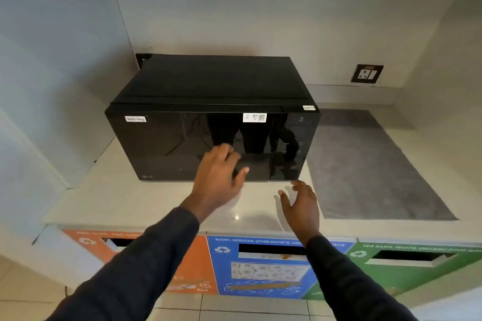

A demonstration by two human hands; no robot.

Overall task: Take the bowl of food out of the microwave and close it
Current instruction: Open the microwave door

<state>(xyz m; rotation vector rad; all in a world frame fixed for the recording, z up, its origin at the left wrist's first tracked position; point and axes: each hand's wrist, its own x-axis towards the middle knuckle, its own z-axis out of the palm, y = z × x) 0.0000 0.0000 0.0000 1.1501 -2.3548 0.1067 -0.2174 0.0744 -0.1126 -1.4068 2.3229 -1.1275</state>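
A black microwave (208, 101) stands on a pale counter (146, 198), its glossy door shut, with a "Non-Veg" label at the door's top left. No bowl shows; the dark door hides the inside. My left hand (217, 177) reaches up in front of the door's lower middle, fingers spread, holding nothing. My right hand (302, 203) hovers over the counter just below the door's lower right corner, near the control panel (294, 148), fingers apart and empty.
A grey mat (370, 164) lies on the counter right of the microwave. A wall socket (366, 73) sits behind it. Below the counter front are orange (198, 263), blue (260, 268) and green (407, 268) waste-bin panels with slots. Walls enclose the left and back.
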